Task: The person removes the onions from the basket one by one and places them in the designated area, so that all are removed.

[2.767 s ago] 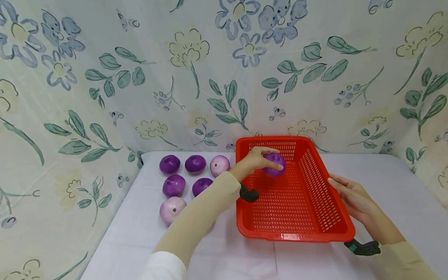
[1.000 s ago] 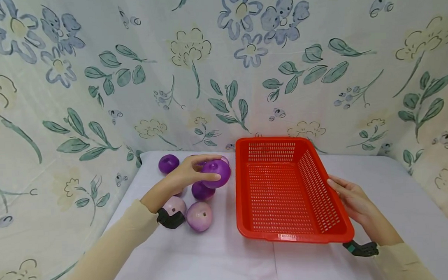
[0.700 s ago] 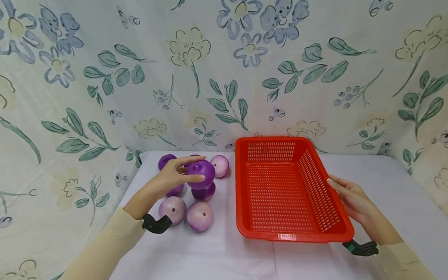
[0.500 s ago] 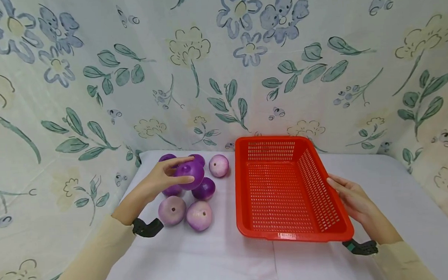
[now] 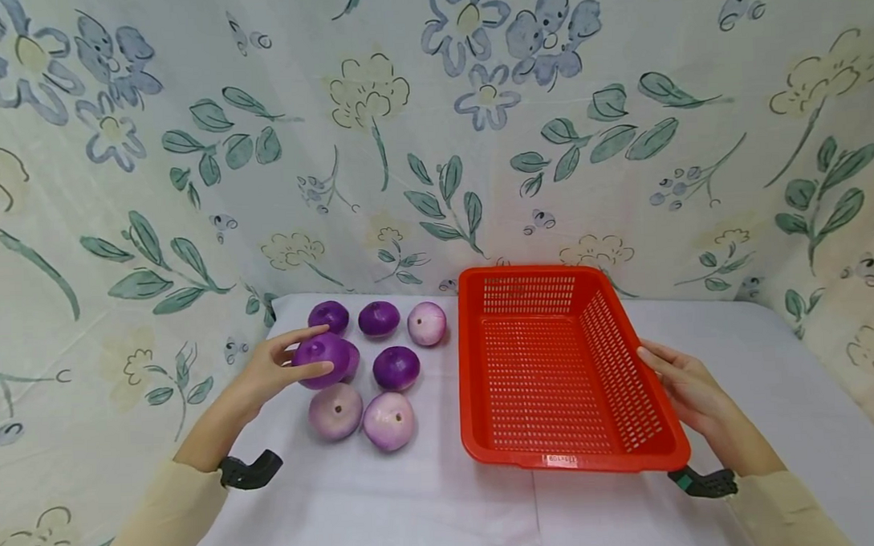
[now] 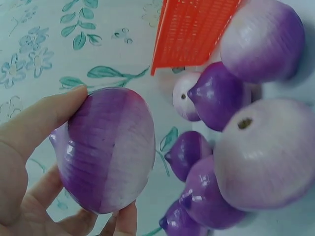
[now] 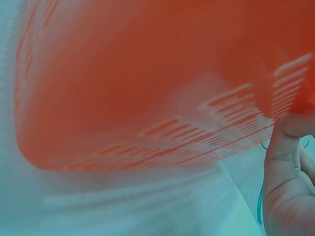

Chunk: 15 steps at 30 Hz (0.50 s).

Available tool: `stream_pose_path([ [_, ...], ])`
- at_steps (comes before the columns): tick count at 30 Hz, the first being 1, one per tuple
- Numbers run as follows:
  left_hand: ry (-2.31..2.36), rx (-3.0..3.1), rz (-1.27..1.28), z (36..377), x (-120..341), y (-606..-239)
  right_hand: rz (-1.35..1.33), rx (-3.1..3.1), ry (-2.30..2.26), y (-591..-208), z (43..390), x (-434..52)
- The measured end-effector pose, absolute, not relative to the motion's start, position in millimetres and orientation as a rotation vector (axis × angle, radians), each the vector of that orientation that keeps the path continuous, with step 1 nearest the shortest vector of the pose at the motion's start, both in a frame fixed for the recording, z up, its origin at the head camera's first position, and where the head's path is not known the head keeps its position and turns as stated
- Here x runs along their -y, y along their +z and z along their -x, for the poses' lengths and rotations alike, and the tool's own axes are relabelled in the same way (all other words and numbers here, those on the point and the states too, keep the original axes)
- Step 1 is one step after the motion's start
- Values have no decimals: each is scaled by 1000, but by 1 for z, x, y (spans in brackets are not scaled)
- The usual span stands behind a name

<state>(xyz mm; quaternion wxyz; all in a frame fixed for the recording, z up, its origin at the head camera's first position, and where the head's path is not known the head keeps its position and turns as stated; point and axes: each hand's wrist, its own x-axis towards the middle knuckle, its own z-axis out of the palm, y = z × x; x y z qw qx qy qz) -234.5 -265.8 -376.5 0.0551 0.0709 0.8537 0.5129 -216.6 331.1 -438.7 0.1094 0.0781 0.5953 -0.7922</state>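
So the left hand (image 5: 267, 371) has its thumb and fingers wrapped round a purple onion (image 5: 320, 361), holding it just above the white table (image 5: 430, 498), over the left end of the onion bunch. Six more onions (image 5: 390, 369) sit around it, from roughly 12 to 5 o'clock of the held one. Over at 3 o'clock is the red basket (image 5: 655, 410). The right hand (image 5: 690, 389) lies against its right wall, fingers mostly straight along the rim and thumb pressing the plastic, not really gripping.
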Motion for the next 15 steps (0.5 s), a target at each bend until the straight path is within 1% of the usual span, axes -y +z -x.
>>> stream_pose_path([
  [15,1554,-2620,-101,224,298,-402,-245,-1781,-2306,-439,217,-331],
])
